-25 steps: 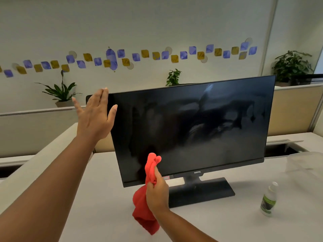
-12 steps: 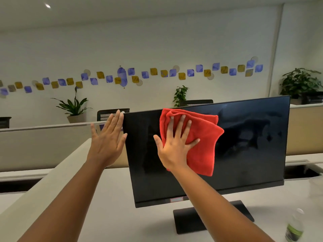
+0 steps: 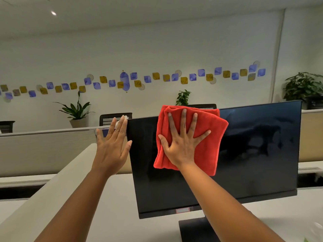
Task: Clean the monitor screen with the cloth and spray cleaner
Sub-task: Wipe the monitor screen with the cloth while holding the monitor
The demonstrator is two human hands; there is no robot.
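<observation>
Head view: white desk (image 3: 118, 206), office wall (image 3: 157, 49), right hand (image 3: 181, 145) pressing cloth (image 3: 208, 154) on monitor (image 3: 253, 154).

potted plant (image 3: 76, 109), mesh chair (image 3: 115, 118), wall decals (image 3: 125, 81), desk partition (image 3: 47, 149)

Open-plan office. Low cubicle partitions (image 3: 47, 151) between white desks (image 3: 111, 206), mesh-backed office chairs (image 3: 115, 118) beyond, desktop monitor (image 3: 258, 154), potted plants (image 3: 76, 109) on dividers, decorative wall decal strip (image 3: 132, 80).
</observation>
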